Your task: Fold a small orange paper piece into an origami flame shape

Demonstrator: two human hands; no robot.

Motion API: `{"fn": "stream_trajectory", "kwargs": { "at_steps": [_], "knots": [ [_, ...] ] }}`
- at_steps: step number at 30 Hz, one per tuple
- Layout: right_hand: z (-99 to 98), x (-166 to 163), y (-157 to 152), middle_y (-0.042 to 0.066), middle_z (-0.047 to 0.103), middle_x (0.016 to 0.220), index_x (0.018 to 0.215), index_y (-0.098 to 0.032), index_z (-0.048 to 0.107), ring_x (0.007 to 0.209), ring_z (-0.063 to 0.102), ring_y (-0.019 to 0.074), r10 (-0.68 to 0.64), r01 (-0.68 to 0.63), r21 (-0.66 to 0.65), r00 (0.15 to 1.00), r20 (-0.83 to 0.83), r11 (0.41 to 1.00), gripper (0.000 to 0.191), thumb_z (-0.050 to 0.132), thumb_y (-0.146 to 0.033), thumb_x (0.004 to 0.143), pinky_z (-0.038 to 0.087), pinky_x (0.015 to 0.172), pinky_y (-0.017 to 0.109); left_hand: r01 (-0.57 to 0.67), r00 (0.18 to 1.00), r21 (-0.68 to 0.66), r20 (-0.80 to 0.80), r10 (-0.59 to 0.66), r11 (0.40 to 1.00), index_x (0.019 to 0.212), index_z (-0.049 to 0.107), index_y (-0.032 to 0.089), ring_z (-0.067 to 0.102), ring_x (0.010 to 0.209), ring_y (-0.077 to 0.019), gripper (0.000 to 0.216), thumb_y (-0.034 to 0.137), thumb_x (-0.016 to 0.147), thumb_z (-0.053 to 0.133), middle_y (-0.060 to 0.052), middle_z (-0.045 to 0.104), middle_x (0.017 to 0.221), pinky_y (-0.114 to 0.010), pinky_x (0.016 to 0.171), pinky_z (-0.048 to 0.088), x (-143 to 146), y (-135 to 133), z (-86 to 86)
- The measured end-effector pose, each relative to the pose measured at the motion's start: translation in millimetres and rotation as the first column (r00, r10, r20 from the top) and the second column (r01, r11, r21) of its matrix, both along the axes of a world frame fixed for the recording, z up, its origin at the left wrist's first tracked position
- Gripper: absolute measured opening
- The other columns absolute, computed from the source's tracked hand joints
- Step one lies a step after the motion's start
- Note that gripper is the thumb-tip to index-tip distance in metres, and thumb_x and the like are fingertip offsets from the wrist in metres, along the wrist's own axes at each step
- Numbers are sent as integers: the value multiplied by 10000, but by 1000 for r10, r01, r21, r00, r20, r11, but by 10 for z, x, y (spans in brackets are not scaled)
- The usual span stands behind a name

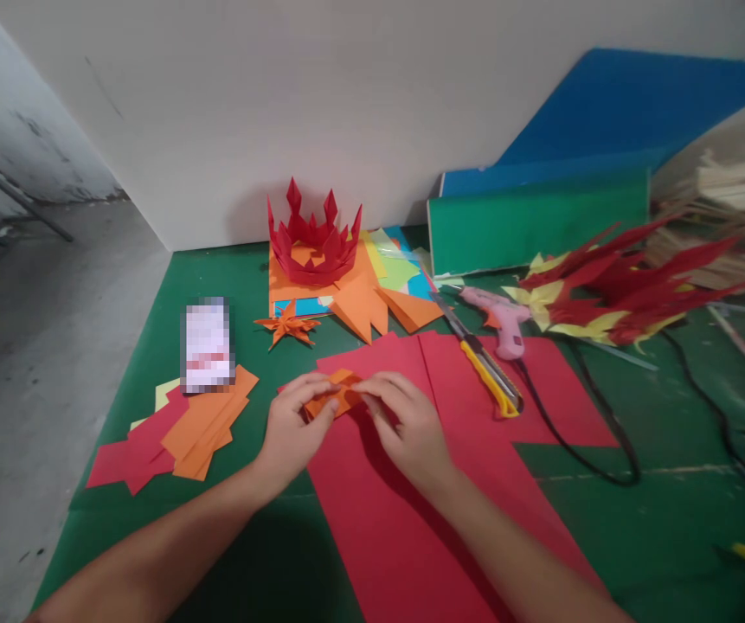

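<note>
Between my two hands is a small folded piece of orange paper (344, 400), held above the red paper sheets (372, 502). My left hand (295, 424) grips its left side, with the thumb on top. The fingertips of my right hand (407, 424) pinch its right edge. Just beyond my hands lies an orange folded paper star (287, 325). Behind that, a red folded paper crown (313, 247) stands on a stack of coloured paper (281, 281). Pieces of folded orange paper (411, 310) lean out from the stack.
A yellow box cutter (489, 376) and a pink glue gun (502, 320) with a black cord lie at right. Beyond them is a red and yellow paper piece (606, 285). Orange and red paper strips (207, 424) lie at left beside a phone-like blurred rectangle (208, 346).
</note>
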State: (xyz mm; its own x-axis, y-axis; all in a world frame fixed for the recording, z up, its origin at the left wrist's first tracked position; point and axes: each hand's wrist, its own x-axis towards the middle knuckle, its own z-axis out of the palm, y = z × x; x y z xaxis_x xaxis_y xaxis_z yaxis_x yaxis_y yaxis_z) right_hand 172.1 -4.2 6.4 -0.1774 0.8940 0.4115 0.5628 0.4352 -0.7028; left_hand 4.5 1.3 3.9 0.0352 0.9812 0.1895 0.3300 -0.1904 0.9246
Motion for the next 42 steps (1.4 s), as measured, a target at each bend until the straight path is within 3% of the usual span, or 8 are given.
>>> {"fn": "stream_trajectory", "kwargs": {
  "at_steps": [6,13,20,25,29,37,42],
  "knots": [
    [-8,2,-6,65,645,901,961,-255,643,864,609,215,3,-4,34,999,43,999,235,437,-155,906,507,778,376,-34,999,-2,-11,34,999,768,713,210,660,787,-166,88,198,769,626,-37,703,807,-297,739,535,-7,9,22],
    [-34,3,1,80,677,1012,1116,-245,613,939,616,238,-28,25,37,995,92,999,258,491,-200,894,506,828,410,-51,998,-23,27,52,998,798,727,225,638,778,-146,118,198,789,613,-29,673,806,-253,696,515,-9,1,32],
    [-62,-3,1,70,692,959,1052,-226,597,880,634,224,-68,69,-49,997,27,996,197,542,-200,866,512,787,377,-20,998,-32,57,21,999,804,741,229,624,742,-133,149,180,792,601,-23,639,782,-230,644,511,-12,9,20],
    [-73,-1,18,48,677,865,907,-215,585,818,633,201,-104,103,-64,994,-22,993,74,547,-184,852,507,751,339,-6,1000,39,24,5,999,788,730,214,619,720,-126,173,135,796,577,-21,642,757,-220,632,504,-4,-2,5],
    [-61,8,29,41,669,842,827,-215,577,820,623,197,-83,83,-15,997,-2,996,83,521,-166,865,495,758,332,16,1000,88,24,-18,996,799,726,208,618,697,-112,185,112,797,568,-16,644,756,-205,628,504,0,-5,-24],
    [-22,24,29,54,668,871,839,-212,588,849,607,203,-29,22,88,997,76,996,118,505,-143,887,483,768,343,-29,999,36,45,27,999,809,730,209,626,730,-119,162,140,799,584,-19,645,772,-203,630,505,-8,10,-31],
    [45,15,8,102,654,993,816,-189,614,924,579,223,-101,42,306,979,179,951,94,552,-144,871,457,808,370,-68,995,-38,72,71,997,856,744,225,629,768,-129,153,178,787,616,-24,651,809,-216,655,509,-29,26,-7]
  ]
}}
